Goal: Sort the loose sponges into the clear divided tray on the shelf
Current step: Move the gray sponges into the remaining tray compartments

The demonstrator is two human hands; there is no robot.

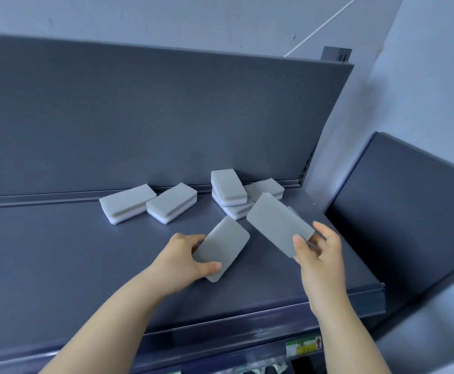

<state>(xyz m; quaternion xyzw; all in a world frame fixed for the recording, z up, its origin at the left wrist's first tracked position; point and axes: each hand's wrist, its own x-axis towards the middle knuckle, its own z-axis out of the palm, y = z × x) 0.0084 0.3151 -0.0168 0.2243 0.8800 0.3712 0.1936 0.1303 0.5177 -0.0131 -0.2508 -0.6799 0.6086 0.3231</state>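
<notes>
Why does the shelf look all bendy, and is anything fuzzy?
Head view: the wide lens bows the edges of the shelf; the sponge gripped by the right hand smears at its far edge; the price label is too blurred to read; light is soft, shadows faint.

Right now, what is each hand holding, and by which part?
The left hand grips the left sponge by its near end; the right hand pinches the right sponge by its near end.
</notes>
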